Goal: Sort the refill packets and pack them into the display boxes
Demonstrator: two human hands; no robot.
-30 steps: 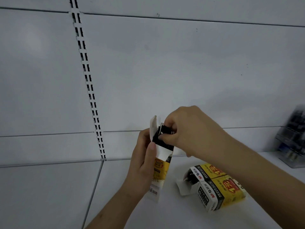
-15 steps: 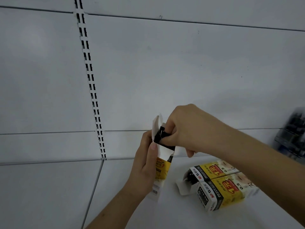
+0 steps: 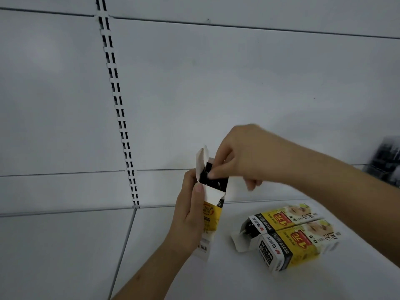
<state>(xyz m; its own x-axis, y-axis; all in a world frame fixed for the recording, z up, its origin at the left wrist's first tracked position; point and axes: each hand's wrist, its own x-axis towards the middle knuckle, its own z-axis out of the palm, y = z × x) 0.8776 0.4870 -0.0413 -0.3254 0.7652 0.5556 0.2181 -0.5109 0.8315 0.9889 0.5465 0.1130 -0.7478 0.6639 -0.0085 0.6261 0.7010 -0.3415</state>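
My left hand (image 3: 190,215) grips an upright yellow display box (image 3: 211,215) from its left side, fingers curled round the back and thumb laid along the front face. Its white top flaps stand open. My right hand (image 3: 242,156) comes in from the right above the box mouth, thumb and forefinger pinching the black refill packets (image 3: 213,177) that stick up out of the opening; the other fingers hang loosely curled below.

On the white shelf (image 3: 173,278) to the right, well apart from the held box, two more yellow boxes lie on their sides, touching along their long edges. The far box (image 3: 281,217) has its left end flap open with dark contents showing inside. The near box (image 3: 298,243) has its end closed.

Far right, at the frame edge, a blurred clear container (image 3: 385,161) holds dark items; I cannot tell what they are.
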